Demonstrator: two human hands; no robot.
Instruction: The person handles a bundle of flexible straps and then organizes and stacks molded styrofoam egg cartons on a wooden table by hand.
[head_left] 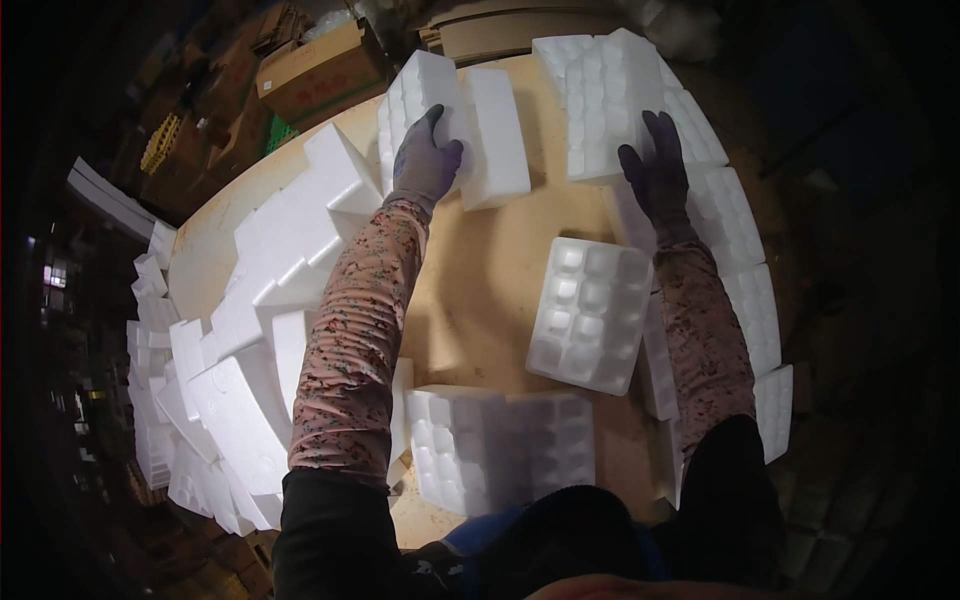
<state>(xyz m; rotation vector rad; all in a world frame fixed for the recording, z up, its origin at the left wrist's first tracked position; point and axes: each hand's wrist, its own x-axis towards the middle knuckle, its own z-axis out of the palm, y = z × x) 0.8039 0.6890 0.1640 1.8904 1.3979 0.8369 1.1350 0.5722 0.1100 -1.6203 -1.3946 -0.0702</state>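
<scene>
My gloved left hand [427,160] grips an upright white foam tray [400,110] with a dimpled face, at the back middle; a plain foam block [495,135] stands beside it. My gloved right hand [655,170] grips the front right of another dimpled foam piece [600,100], with more behind it. A loose dimpled tray [585,310] lies between my forearms, cups up. Two more trays [455,445] stand at the near edge. A row of trays [745,310] runs down the right side, partly behind my right forearm.
A large jumbled pile of white foam pieces [250,390] covers the left of the wooden tabletop [480,270]. Beyond the table at the back left are cardboard boxes [310,75], a yellow crate [160,145] and a green crate [280,135]. Flat cardboard [500,30] lies at the back.
</scene>
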